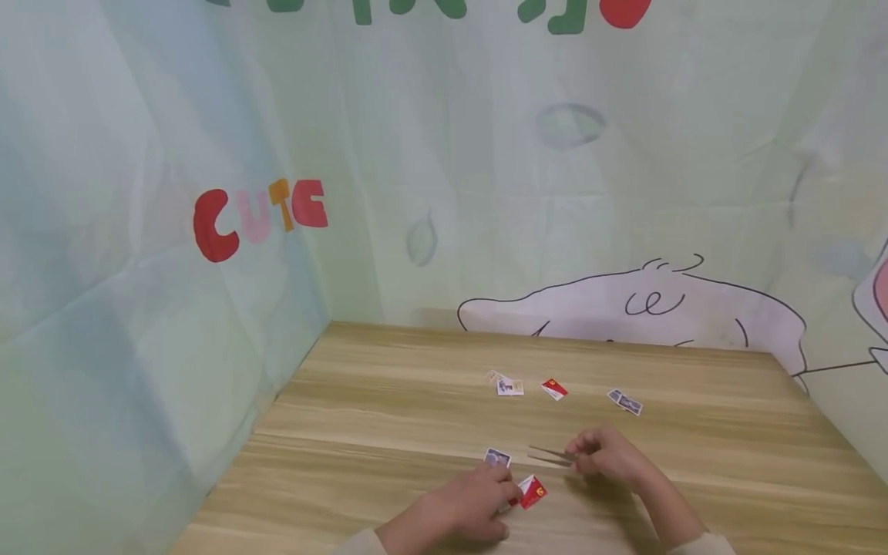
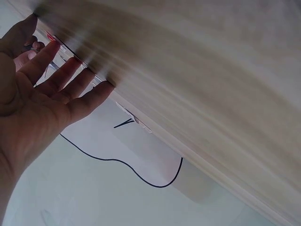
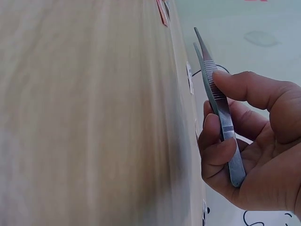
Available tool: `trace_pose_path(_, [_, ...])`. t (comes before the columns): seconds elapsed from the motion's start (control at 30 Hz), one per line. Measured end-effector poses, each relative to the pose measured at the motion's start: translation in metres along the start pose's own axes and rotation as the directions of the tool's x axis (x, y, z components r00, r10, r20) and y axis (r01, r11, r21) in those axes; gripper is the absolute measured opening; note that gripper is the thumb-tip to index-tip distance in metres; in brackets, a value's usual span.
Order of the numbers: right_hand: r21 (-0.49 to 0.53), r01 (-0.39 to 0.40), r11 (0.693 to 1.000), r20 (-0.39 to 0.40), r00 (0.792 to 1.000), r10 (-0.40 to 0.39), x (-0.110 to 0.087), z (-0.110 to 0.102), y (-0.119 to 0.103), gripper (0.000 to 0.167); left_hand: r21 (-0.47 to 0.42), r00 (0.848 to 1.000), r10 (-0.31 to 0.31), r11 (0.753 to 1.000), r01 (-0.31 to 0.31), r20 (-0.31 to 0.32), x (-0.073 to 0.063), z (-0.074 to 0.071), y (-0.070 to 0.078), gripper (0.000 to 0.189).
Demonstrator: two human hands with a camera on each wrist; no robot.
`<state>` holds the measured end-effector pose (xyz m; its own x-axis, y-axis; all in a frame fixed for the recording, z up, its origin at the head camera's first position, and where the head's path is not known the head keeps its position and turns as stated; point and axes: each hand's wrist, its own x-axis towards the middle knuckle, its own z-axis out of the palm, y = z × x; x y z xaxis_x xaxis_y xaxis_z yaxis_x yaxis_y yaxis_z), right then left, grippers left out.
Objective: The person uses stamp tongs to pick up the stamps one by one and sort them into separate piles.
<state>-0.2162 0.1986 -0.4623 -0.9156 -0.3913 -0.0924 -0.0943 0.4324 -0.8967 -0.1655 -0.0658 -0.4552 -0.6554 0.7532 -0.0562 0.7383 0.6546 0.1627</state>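
Observation:
My left hand [image 1: 472, 502] is low over the wooden table, fingertips down at the small cards. A red-and-white card [image 1: 535, 492] shows just right of its fingers, and a dark picture card [image 1: 496, 456] lies beyond them. The hand covers part of these cards. In the left wrist view, its fingers [image 2: 60, 77] reach out fairly straight to the tabletop. My right hand [image 1: 612, 458] grips metal tweezers [image 3: 226, 120] between thumb and fingers. The tweezers' tips point left, stand slightly apart and have nothing between them.
Farther back on the table [image 1: 388, 401] lie overlapping pale cards [image 1: 509, 386], another red-and-white card [image 1: 554, 389] and overlapping dark cards [image 1: 627, 401]. A pale printed cloth [image 1: 430, 154] hangs along the table's back and sides.

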Motion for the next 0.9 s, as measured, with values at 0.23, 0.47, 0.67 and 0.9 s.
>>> trace_pose_path(0.23, [0.003, -0.002, 1.0, 0.046, 0.999, 0.002, -0.007, -0.005, 0.001, 0.024, -0.022, 1.0, 0.001, 1.0, 0.0, 0.005, 0.0, -0.002, 0.001, 0.036])
trace_pose_path(0.47, [-0.005, 0.005, 1.0, 0.084, 0.996, -0.004, -0.012, -0.007, 0.002, 0.02, -0.039, 1.0, 0.002, 0.999, -0.002, 0.01, 0.0, -0.003, 0.001, 0.037])
trace_pose_path(0.67, [-0.021, -0.02, 1.0, 0.097, 0.995, 0.022, -0.016, -0.008, 0.001, 0.019, -0.014, 1.0, 0.01, 1.0, -0.01, -0.004, 0.0, -0.002, 0.0, 0.039])
trace_pose_path(0.9, [-0.04, -0.025, 0.999, 0.108, 0.994, 0.029, -0.021, -0.007, 0.001, 0.02, -0.018, 1.0, 0.007, 1.0, -0.007, 0.007, -0.001, -0.003, 0.001, 0.039])
